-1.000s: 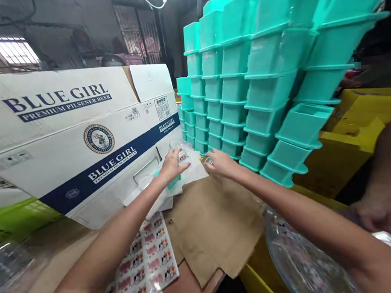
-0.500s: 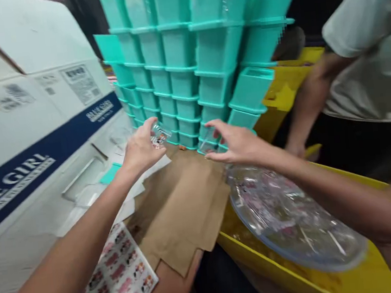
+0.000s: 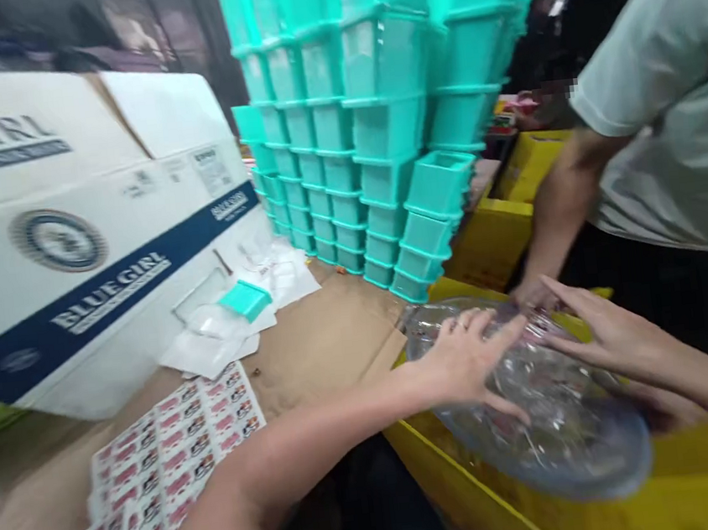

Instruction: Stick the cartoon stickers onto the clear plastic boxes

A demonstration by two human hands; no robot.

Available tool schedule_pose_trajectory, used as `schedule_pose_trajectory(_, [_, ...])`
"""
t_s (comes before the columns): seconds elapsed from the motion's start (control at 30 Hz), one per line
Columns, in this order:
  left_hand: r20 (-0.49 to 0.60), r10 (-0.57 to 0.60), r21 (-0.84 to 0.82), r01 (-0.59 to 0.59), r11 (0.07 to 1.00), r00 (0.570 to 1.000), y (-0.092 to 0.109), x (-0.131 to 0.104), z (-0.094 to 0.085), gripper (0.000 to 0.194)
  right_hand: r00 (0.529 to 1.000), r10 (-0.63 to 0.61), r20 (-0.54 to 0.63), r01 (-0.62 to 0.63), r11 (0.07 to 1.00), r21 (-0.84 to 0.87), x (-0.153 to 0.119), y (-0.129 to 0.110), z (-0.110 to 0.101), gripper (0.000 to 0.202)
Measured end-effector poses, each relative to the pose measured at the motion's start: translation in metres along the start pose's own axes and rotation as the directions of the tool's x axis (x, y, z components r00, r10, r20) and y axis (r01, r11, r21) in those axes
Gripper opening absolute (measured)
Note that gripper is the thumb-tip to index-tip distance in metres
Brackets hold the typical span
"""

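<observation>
white cardboard comes first at far left: a beer carton with a blue band and "blue girl" lettering. in front of its lower edge lie sticker sheets printed with rows of pink and black-and-white figures, overlapping one another. just beyond them, loose white papers spread along the carton's foot, and on these lies a single small turquoise tub. to the right, flat brown cardboard covers the work surface, and behind it rise tall, tight columns of nested turquoise tubs.

right of the cardboard, a round clear plastic basin sits over a yellow crate. the person's left hand is above the basin, palm down, fingers spread well apart. the clear plastic containers lie heaped inside the basin, beneath and between the two hands. at its far rim is a co-worker's hand, close to the person's right hand, which reaches in from the right with thumb and fingers parted; whether its fingertips touch a container cannot be told. the co-worker's pale short sleeve shows at upper right.
</observation>
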State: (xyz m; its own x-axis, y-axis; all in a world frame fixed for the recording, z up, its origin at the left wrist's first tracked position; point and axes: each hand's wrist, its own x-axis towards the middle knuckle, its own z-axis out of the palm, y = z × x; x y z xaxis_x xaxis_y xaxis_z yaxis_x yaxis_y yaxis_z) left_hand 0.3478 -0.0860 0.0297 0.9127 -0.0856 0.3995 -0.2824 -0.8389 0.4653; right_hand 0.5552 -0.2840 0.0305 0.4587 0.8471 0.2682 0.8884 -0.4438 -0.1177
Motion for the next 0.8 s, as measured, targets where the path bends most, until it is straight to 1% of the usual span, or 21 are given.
schedule_pose_trajectory(0.03, [-0.007, 0.035, 0.002, -0.035, 0.999, 0.999, -0.008, -0.009, -0.011, 0.117, 1.0, -0.023, 0.003, 0.023, 0.999, 0.027, 0.01, 0.008, -0.001, 0.085])
schedule_pose_trajectory(0.07, [-0.022, 0.049, 0.025, -0.049, 0.998, 0.999, -0.02, -0.02, -0.027, 0.111, 0.998, -0.065, -0.012, 0.066, 0.997, 0.043, 0.023, 0.01, -0.004, 0.085])
schedule_pose_trajectory(0.1, [-0.048, 0.032, 0.068, -0.028, 0.997, 0.998, -0.035, -0.033, -0.045, 0.102, 0.991, -0.127, -0.051, 0.129, 0.99, 0.056, 0.038, 0.003, -0.009, 0.085])
schedule_pose_trajectory(0.13, [-0.093, -0.02, 0.125, 0.032, 0.992, 0.995, -0.052, -0.048, -0.067, 0.091, 0.974, -0.204, -0.094, 0.21, 0.975, 0.069, 0.054, -0.012, -0.014, 0.083])
schedule_pose_trajectory(0.17, [-0.144, -0.079, 0.181, 0.104, 0.978, 0.987, -0.071, -0.064, -0.091, 0.082, 0.946, -0.295, -0.137, 0.307, 0.948, 0.082, 0.072, -0.037, -0.021, 0.08])
schedule_pose_trajectory(0.2, [-0.219, -0.201, 0.227, 0.25, 0.941, 0.955, -0.092, -0.082, -0.115, 0.072, 0.913, -0.376, -0.158, 0.395, 0.912, 0.112, 0.093, -0.07, -0.026, 0.073])
schedule_pose_trajectory(0.23, [-0.31, -0.322, 0.261, 0.406, 0.876, 0.895, -0.115, -0.099, -0.14, 0.066, 0.873, -0.456, -0.173, 0.481, 0.862, 0.158, 0.115, -0.109, -0.03, 0.062])
schedule_pose_trajectory(0.27, [-0.365, -0.381, 0.27, 0.488, 0.83, 0.849, -0.137, -0.115, -0.163, 0.066, 0.839, -0.523, -0.149, 0.544, 0.811, 0.217, 0.14, -0.15, -0.029, 0.052])
schedule_pose_trajectory(0.3, [-0.4, -0.428, 0.277, 0.552, 0.786, 0.81, -0.16, -0.13, -0.184, 0.066, 0.81, -0.577, -0.102, 0.581, 0.768, 0.27, 0.166, -0.192, -0.024, 0.046])
schedule_pose_trajectory(0.33, [-0.425, -0.487, 0.299, 0.627, 0.719, 0.763, -0.181, -0.141, -0.202, 0.06, 0.783, -0.621, -0.041, 0.603, 0.74, 0.298, 0.194, -0.232, -0.013, 0.043])
schedule_pose_trajectory(0.37, [-0.442, -0.507, 0.309, 0.656, 0.689, 0.74, -0.2, -0.148, -0.217, 0.055, 0.791, -0.611, 0.022, 0.578, 0.758, 0.302, 0.221, -0.268, 0.003, 0.038])
schedule_pose_trajectory(0.4, [-0.448, -0.523, 0.322, 0.677, 0.662, 0.725, -0.217, -0.152, -0.228, 0.05, 0.818, -0.569, 0.088, 0.522, 0.797, 0.302, 0.246, -0.298, 0.023, 0.036])
schedule_pose_trajectory(0.43, [-0.444, -0.532, 0.336, 0.685, 0.647, 0.721, -0.233, -0.152, -0.236, 0.048, 0.836, -0.538, 0.108, 0.489, 0.821, 0.295, 0.27, -0.322, 0.045, 0.039])
schedule_pose_trajectory(0.47, [-0.429, -0.535, 0.351, 0.68, 0.644, 0.728, -0.248, -0.149, -0.242, 0.048, 0.846, -0.519, 0.122, 0.47, 0.834, 0.289, 0.291, -0.34, 0.068, 0.045])
schedule_pose_trajectory(0.5, [-0.408, -0.541, 0.368, 0.674, 0.64, 0.736, -0.261, -0.144, -0.245, 0.049, 0.86, -0.492, 0.138, 0.442, 0.852, 0.28, 0.31, -0.352, 0.09, 0.05])
schedule_pose_trajectory(0.57, [-0.36, -0.558, 0.404, 0.664, 0.629, 0.748, -0.286, -0.131, -0.247, 0.05, 0.883, -0.44, 0.161, 0.394, 0.883, 0.255, 0.342, -0.362, 0.126, 0.047])
schedule_pose_trajectory(0.6, [-0.343, -0.57, 0.422, 0.664, 0.617, 0.747, -0.297, -0.125, -0.247, 0.05, 0.896, -0.411, 0.168, 0.368, 0.899, 0.239, 0.357, -0.362, 0.139, 0.043])
schedule_pose_trajectory(0.63, [-0.335, -0.583, 0.439, 0.67, 0.599, 0.74, -0.308, -0.12, -0.246, 0.051, 0.908, -0.383, 0.172, 0.343, 0.913, 0.221, 0.371, -0.361, 0.149, 0.039])
schedule_pose_trajectory(0.7, [-0.336, -0.607, 0.471, 0.687, 0.553, 0.72, -0.326, -0.115, -0.242, 0.052, 0.925, -0.34, 0.171, 0.308, 0.933, 0.189, 0.399, -0.36, 0.162, 0.036])
schedule_pose_trajectory(0.77, [-0.342, -0.621, 0.499, 0.696, 0.516, 0.705, -0.339, -0.114, -0.237, 0.047, 0.928, -0.33, 0.174, 0.302, 0.939, 0.167, 0.421, -0.364, 0.17, 0.037])
schedule_pose_trajectory(0.8, [-0.339, -0.623, 0.509, 0.694, 0.508, 0.705, -0.343, -0.116, -0.234, 0.043, 0.925, -0.336, 0.179, 0.309, 0.937, 0.159, 0.43, -0.368, 0.173, 0.038])
